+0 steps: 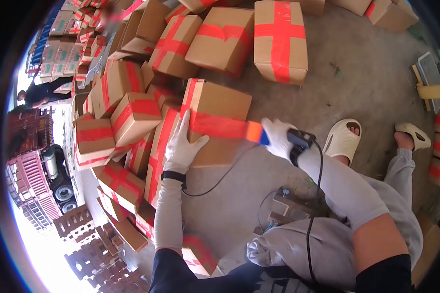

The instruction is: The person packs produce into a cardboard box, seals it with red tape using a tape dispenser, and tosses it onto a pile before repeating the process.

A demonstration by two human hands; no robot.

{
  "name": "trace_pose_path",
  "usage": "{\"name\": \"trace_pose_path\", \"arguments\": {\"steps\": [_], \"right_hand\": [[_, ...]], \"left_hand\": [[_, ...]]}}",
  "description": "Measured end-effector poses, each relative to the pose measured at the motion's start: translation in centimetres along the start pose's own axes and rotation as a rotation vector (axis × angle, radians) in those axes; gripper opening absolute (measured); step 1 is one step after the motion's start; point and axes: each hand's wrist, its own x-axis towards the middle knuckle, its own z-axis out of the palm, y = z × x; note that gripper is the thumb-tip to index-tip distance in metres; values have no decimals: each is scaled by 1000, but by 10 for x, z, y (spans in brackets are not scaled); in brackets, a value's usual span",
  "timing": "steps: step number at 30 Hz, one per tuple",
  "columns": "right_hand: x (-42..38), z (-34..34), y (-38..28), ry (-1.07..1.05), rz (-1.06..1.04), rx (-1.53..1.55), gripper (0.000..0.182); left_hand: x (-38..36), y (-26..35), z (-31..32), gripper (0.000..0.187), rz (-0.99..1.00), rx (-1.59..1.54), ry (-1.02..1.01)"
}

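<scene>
A brown cardboard box (225, 97) stands in front of me with red tape across it. My left hand (182, 146), in a white glove, lies on the box's left side with its fingers spread. My right hand (278, 138), also gloved, is closed around an orange and blue tape dispenser (255, 133) at the box's right edge. From the dispenser a strip of red tape (217, 125) runs across the box, slightly blurred. A dark device (300, 138) with a black cable sits at my right wrist, and a black band (174, 177) circles my left one.
Taped boxes (127, 117) are heaped on the left, and more boxes (281, 41) stand at the back. A low stool-like object (286, 210) is near my knees. A truck (39, 171), pallets (100, 254) and another person (46, 93) appear at far left.
</scene>
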Motion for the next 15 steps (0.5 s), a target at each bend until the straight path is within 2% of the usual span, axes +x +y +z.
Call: {"name": "trace_pose_path", "arguments": {"steps": [2, 4, 7, 8, 10, 11, 12, 13, 14, 15], "right_hand": [[-19, 42, 30, 92, -5, -268, 36], [-15, 61, 27, 149, 14, -189, 34], [16, 78, -6, 283, 12, -82, 13], [38, 68, -22, 105, 185, 277, 12], [59, 86, -22, 127, 331, 521, 12], [68, 104, -16, 160, 352, 543, 13], [76, 115, -8, 117, 338, 474, 13], [80, 75, -12, -234, 287, 168, 23], [83, 35, -15, -551, 125, -122, 35], [85, 43, -20, -579, 127, -105, 37]], "left_hand": [[6, -2, 6, 95, 50, 38, 31], [7, -3, 9, 94, 77, 17, 42], [12, -4, 7, 94, 78, -2, 18], [11, -11, 9, 95, 108, -12, 27], [17, -17, 11, 95, 145, -18, 42], [16, -18, 12, 95, 147, -14, 41], [15, -17, 11, 95, 144, -17, 53], [19, -16, 12, 95, 128, -35, 51], [20, -14, 12, 96, 111, -52, 48], [16, -16, 10, 96, 91, -57, 43]]}}
